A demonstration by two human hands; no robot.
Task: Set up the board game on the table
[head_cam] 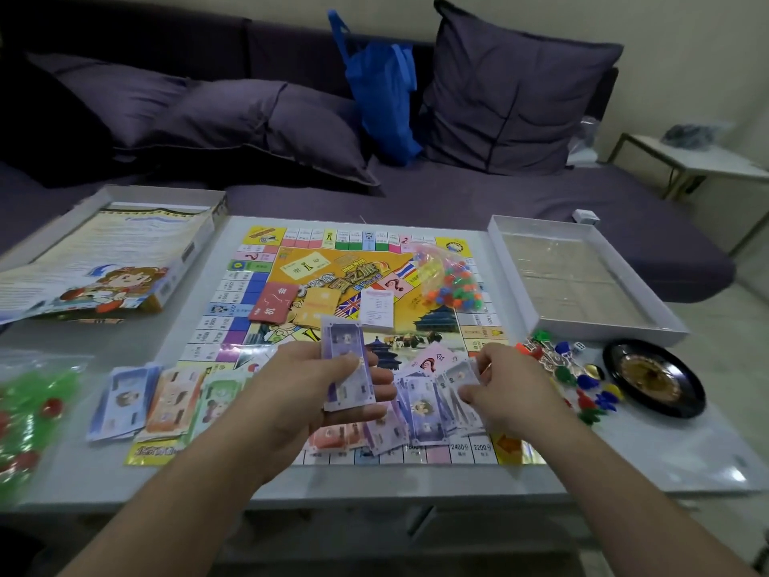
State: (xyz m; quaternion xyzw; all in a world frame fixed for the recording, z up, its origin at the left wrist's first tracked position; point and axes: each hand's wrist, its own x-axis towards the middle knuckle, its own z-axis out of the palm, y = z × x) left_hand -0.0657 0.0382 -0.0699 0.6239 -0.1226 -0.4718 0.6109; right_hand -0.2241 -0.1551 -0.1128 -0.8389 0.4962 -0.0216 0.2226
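Observation:
The game board (249, 285) lies unfolded on the white table (624, 460). My left hand (303, 393) holds a stack of purple play-money notes (345, 360) above the board's near edge. My right hand (507, 389) pinches a single purple note (462, 374) over a loose heap of purple notes (420, 414) on the board. Sorted piles of blue, orange and green notes (166, 401) lie at the board's near-left corner. A red card deck (272, 304), an orange deck (318, 306) and a white card stack (376, 308) sit mid-board, with a bag of coloured pieces (451, 281).
The box lid with a rules sheet (112, 260) sits at the left, the empty box base (582, 281) at the right. Loose pawns and dice (570, 368) and a black roulette wheel (653, 378) lie right of the board. A bag of green and red pieces (29, 414) is at far left. A sofa stands behind.

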